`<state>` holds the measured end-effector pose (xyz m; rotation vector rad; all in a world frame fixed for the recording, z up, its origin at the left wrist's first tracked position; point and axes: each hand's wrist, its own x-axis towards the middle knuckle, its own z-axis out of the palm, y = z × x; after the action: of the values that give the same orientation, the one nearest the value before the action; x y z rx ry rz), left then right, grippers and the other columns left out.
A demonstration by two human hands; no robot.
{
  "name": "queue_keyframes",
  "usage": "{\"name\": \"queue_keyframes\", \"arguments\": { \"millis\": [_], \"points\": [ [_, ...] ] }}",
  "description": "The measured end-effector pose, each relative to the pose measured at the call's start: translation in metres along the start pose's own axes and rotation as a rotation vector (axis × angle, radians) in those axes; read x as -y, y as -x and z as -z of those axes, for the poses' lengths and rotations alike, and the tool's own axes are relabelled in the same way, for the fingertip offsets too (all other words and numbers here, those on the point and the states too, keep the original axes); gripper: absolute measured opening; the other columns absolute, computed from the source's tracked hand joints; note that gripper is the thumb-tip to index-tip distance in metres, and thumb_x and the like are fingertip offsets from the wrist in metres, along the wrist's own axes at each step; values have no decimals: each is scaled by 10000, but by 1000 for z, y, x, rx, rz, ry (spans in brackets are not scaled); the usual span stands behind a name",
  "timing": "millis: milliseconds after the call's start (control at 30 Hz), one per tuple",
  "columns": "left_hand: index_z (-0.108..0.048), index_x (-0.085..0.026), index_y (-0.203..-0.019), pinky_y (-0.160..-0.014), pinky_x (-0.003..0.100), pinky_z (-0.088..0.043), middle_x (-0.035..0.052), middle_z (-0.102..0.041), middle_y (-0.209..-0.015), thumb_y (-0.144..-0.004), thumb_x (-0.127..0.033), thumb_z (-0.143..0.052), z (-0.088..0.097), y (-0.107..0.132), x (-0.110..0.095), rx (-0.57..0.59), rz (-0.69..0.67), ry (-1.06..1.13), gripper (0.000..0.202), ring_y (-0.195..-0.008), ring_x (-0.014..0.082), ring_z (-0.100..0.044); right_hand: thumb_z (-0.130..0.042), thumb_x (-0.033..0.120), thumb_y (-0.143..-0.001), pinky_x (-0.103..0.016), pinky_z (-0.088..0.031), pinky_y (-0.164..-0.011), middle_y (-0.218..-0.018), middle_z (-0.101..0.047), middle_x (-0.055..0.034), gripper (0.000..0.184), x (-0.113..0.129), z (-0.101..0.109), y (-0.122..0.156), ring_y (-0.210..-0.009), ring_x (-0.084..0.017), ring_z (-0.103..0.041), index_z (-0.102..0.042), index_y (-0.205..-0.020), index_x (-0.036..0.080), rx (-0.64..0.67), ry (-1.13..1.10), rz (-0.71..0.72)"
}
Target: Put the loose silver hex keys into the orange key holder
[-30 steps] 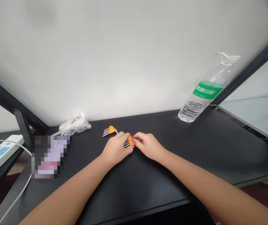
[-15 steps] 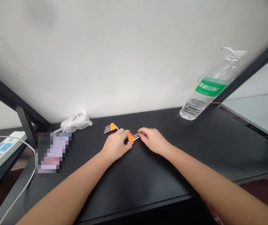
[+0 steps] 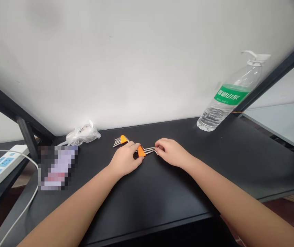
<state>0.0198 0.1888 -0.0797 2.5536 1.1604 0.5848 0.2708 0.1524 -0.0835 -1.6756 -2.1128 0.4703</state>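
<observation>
Between finger and thumb, my left hand (image 3: 124,159) grips an orange hex key holder (image 3: 141,151) just above the black tabletop (image 3: 147,195). Several silver hex keys (image 3: 149,150) stick out of its right side. My right hand (image 3: 171,152) is closed in a pinch on the bent ends of these keys; its fingertips partly hide which ones it grasps. A second orange holder (image 3: 123,139) full of hex keys lies flat behind my left hand, its key ends pointing left.
A large water bottle (image 3: 224,97) with a green label stands at the back right. At the left are a clear plastic bag (image 3: 83,134), a blurred-out flat object (image 3: 59,168), a white power strip (image 3: 1,163) and a white cable (image 3: 31,202). A pale wall (image 3: 142,68) rises behind.
My right hand has moved slightly right, and more of the hex keys' length now shows between the hands. The held holder has shifted slightly left.
</observation>
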Motion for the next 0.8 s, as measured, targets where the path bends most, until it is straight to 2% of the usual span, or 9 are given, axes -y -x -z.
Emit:
{"name": "queue_keyframes", "arguments": {
  "millis": [133, 300, 433, 567, 700, 800],
  "points": [
    [-662, -251, -1060, -709, 299, -520, 34, -654, -989, -879, -344, -690, -1, -1, 0, 14, -4, -11, 206, -865, 205, -654, -614, 288, -923, -296, -408, -706, -937, -653, -25, 113, 6, -1, 1, -779, -172, -594, -646, -1019, 238, 47, 32, 65],
    [-662, -254, -1069, -643, 291, -502, 26, -632, -927, -868, -367, -696, -1, 0, 1, 12, 14, -23, 233, -790, 193, -634, -566, 175, -879, -294, -365, -660, -886, -655, -21, 83, 6, 1, -1, -771, -179, -581, -592, -933, 233, 36, 88, -12],
    [-661, -260, -1094, -720, 303, -538, 31, -645, -964, -868, -349, -692, -2, 0, 2, -5, 20, 2, 246, -857, 207, -648, -556, 168, -871, -297, -371, -667, -909, -654, -29, 97, -4, 8, 1, -782, -184, -584, -586, -939, 231, 22, 137, -79],
    [-635, -267, -1222, -824, 331, -566, 46, -659, -1097, -886, -332, -672, -2, 0, 2, -39, 22, 27, 345, -973, 222, -660, -578, 231, -897, -308, -403, -685, -962, -649, -46, 157, -14, 14, 4, -794, -193, -598, -637, -1042, 244, -3, 165, -115],
    [-595, -256, -1311, -840, 355, -573, 62, -657, -1138, -898, -327, -666, -1, 1, 1, -75, -13, 31, 425, -994, 230, -662, -619, 279, -908, -353, -463, -808, -1091, -633, -90, 205, -13, 17, 2, -921, -231, -613, -695, -1094, 241, -85, 155, -10],
    [-569, -253, -1347, -825, 347, -568, 63, -653, -1140, -907, -323, -663, 1, 2, -3, -89, -41, 36, 455, -980, 222, -664, -606, 316, -937, -376, -492, -881, -1075, -661, -78, 162, 0, 17, 0, -983, -237, -624, -697, -1042, 233, -137, -49, 51]
  ]
}}
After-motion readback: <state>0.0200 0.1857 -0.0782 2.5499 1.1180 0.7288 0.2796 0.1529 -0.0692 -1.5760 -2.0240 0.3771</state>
